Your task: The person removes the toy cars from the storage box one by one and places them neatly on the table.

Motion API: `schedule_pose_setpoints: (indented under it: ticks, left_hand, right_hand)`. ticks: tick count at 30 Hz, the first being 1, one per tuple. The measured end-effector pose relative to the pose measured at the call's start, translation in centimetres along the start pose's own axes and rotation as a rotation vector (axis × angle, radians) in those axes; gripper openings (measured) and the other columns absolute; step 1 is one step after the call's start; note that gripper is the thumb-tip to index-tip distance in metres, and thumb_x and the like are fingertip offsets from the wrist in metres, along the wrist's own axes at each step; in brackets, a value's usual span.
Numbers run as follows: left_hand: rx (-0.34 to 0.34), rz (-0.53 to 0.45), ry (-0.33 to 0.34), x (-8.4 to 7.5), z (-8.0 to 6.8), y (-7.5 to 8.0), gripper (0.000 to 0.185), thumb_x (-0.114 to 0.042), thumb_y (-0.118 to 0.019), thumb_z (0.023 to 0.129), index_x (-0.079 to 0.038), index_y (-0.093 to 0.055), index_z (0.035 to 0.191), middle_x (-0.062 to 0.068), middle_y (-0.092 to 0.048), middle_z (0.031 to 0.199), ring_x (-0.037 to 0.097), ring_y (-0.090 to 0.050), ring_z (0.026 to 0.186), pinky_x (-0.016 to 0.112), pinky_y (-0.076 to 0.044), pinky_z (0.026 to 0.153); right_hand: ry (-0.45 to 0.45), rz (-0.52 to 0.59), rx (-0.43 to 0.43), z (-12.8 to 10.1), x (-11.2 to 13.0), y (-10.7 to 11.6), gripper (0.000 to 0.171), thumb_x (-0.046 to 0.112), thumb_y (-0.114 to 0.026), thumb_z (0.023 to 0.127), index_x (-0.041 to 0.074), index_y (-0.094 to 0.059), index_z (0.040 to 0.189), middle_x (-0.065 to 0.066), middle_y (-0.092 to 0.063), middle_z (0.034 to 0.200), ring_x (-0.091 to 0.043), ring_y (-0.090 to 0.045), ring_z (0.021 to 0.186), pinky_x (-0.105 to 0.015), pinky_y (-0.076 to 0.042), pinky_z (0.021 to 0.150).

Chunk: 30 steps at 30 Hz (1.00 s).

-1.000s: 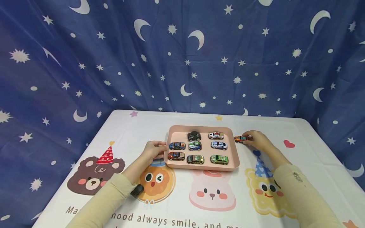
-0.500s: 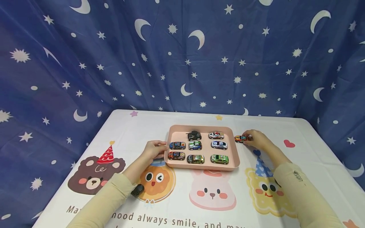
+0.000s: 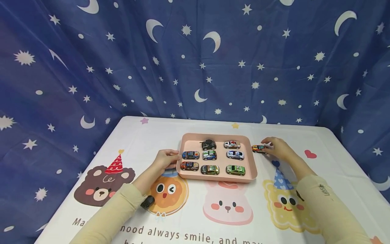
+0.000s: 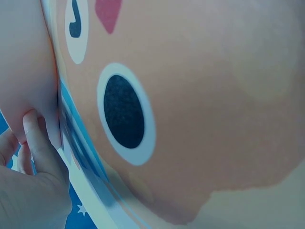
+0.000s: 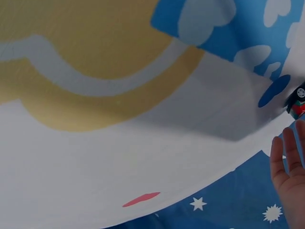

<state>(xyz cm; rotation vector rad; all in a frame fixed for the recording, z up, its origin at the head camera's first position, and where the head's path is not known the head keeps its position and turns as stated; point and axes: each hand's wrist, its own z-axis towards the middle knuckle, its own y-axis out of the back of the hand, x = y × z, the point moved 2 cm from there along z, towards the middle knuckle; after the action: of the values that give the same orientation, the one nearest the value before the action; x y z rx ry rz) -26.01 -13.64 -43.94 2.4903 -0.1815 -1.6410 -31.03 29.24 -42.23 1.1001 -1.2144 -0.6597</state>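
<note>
I see an orange toy car (image 3: pixel 258 148) just right of centre in the head view, standing on the tablecloth (image 3: pixel 213 223) just beside the right rim of a pink tray (image 3: pixel 251 169). My right hand (image 3: pixel 278 148) pinches the car's rear with curled fingers; in the right wrist view only the fingertips (image 5: pixel 286 157) and a corner of the car (image 5: pixel 298 101) show at the right edge. My left hand (image 3: pixel 166 160) grips the tray's left rim, fingers curled over it; the left wrist view shows the thumb (image 4: pixel 40 143) pressed against the tray's wall (image 4: pixel 24 71) at the left of the frame. Inside the tray stand eight small cars in three columns, among them a black car (image 3: pixel 208 144) at the top centre and a green car (image 3: pixel 235 170) at the lower right. A dark curtain (image 3: pixel 91 67) with moons and stars fills the upper frame.
</note>
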Motion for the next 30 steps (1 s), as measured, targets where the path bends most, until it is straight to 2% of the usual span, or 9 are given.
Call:
schedule_pose_setpoints:
  ticks: [8, 15, 30]
  left_hand:
    - [0.003, 0.001, -0.007, 0.1, -0.1, 0.0, 0.035, -0.008, -0.067, 0.086, 0.003, -0.061, 0.118, 0.003, -0.069, 0.082, 0.003, -0.061, 0.062, 0.017, -0.057, 0.053]
    - [0.000, 0.007, -0.007, 0.2, -0.1, 0.0, 0.034, -0.009, -0.067, 0.086, 0.002, -0.062, 0.117, 0.002, -0.069, 0.080, 0.003, -0.061, 0.062, 0.017, -0.056, 0.052]
    - [-0.010, 0.025, 0.003, -0.1, -0.2, -0.1, 0.033, -0.009, -0.067, 0.085, 0.001, -0.063, 0.117, 0.003, -0.068, 0.084, 0.003, -0.060, 0.062, 0.017, -0.057, 0.054]
  right_hand:
    - [0.027, 0.048, -0.053, -0.1, 1.0, 0.2, 0.031, 0.010, -0.063, 0.088, -0.003, -0.060, 0.116, -0.024, -0.061, 0.114, -0.041, -0.056, 0.104, -0.055, -0.050, 0.089]
    - [0.092, 0.070, -0.102, 0.0, 2.4, 0.3, 0.028, 0.008, -0.065, 0.087, -0.004, -0.062, 0.111, -0.024, -0.063, 0.110, -0.038, -0.059, 0.099, -0.053, -0.052, 0.085]
    - [0.141, 0.068, -0.123, 0.2, 4.9, 0.8, 0.027, 0.007, -0.067, 0.085, -0.003, -0.063, 0.110, -0.022, -0.064, 0.109, -0.037, -0.060, 0.097, -0.052, -0.053, 0.084]
